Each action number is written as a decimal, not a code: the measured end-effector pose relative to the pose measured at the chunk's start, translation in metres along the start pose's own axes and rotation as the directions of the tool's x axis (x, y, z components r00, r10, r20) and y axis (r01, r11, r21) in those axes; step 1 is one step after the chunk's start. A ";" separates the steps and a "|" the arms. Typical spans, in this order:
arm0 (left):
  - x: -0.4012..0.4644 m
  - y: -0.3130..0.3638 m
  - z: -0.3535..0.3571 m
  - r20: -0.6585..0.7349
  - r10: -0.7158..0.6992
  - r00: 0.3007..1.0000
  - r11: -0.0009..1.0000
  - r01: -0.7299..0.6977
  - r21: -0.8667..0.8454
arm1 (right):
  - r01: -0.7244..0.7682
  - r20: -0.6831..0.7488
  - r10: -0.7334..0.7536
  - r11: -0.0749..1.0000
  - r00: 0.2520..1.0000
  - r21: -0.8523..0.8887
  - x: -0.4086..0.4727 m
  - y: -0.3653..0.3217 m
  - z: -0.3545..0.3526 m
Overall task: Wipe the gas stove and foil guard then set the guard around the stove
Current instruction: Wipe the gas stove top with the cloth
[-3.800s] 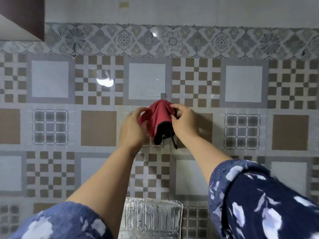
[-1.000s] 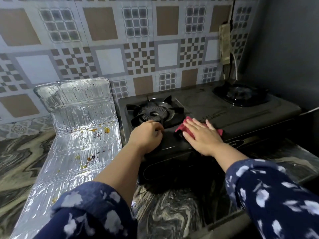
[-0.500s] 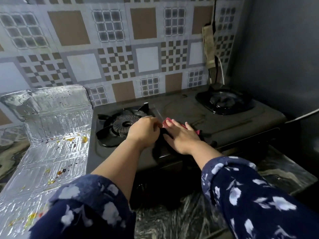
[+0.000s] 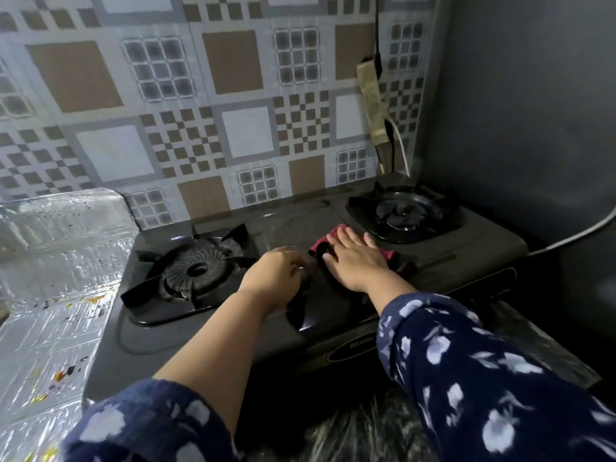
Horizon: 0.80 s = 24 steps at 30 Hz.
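A: Stove first — where does it sit?

B: On the marbled surface, pushed against the patterned tile wall. It is black, with a left burner and a right burner under pan supports.

A: And the hands?

B: The right hand lies flat on a red cloth on the stove top, between the two burners. Its fingers are straight and spread, pressing the cloth down rather than gripping it. The cloth peeks out beyond the fingertips and beside the wrist.

A: The left hand?

B: The left hand rests on the stove top just beside the right one, near the left burner. Its fingers are curled under; whether they hold anything, I cannot tell.

A: Where is the foil guard?

B: The foil guard lies to the left of the stove, partly flat on the surface with its far panel leaning up against the wall. It touches or nearly touches the stove's left edge. Yellow and dark spots mark the foil.

A: Anything else?

B: A power strip hangs on the wall behind the right burner, and a grey hose runs off to the right. Both sleeves are dark blue with pale flowers.
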<state>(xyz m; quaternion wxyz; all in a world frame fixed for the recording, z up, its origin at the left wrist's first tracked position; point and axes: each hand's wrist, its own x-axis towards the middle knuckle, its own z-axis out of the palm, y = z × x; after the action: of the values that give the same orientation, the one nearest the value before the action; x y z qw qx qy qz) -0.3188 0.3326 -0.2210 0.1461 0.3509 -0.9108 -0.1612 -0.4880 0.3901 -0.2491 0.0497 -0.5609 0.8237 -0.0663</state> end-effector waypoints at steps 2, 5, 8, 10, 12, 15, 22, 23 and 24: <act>0.008 0.010 0.005 0.021 -0.005 1.000 1.000 0.005 -0.013 | 0.075 -0.012 -0.075 0.997 0.997 0.018 -0.015 0.012 0.000; 0.024 0.035 0.016 0.053 0.036 0.998 0.999 -0.035 -0.017 | 0.077 -0.032 -0.076 0.996 0.997 0.035 -0.036 0.042 -0.002; 0.036 0.069 0.027 0.073 0.084 0.994 0.995 -0.080 -0.057 | 0.025 -0.072 -0.023 0.999 0.997 0.025 -0.053 0.075 -0.005; 0.042 0.090 0.035 0.093 0.108 0.990 0.992 -0.101 -0.075 | -0.008 -0.094 0.009 1.000 0.996 0.011 -0.062 0.093 -0.006; 0.046 0.107 0.044 0.109 0.130 0.986 0.989 -0.120 -0.091 | -0.039 -0.125 0.041 0.999 0.991 0.020 -0.070 0.107 -0.006; 0.052 0.122 0.055 0.128 0.146 0.981 0.985 -0.132 -0.116 | -0.092 -0.155 0.100 0.994 0.983 0.058 -0.076 0.127 -0.006; 0.070 0.149 0.076 0.171 0.202 0.964 0.977 -0.186 -0.106 | -0.254 -0.120 0.261 0.965 0.958 0.067 -0.069 0.172 -0.015; 0.074 0.150 0.078 0.179 0.206 0.962 0.977 -0.191 -0.098 | -0.278 -0.112 0.285 0.958 0.952 0.072 -0.065 0.177 -0.017; 0.076 0.152 0.081 0.184 0.212 0.960 0.976 -0.199 -0.088 | -0.301 -0.107 0.309 0.950 0.945 0.080 -0.061 0.184 -0.019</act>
<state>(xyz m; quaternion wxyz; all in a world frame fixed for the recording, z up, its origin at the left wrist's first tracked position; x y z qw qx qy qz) -0.4938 0.4026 -0.2220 0.0853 0.2319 -0.9460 -0.2097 -0.6372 0.5141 -0.2597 0.0281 -0.4200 0.8996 -0.1163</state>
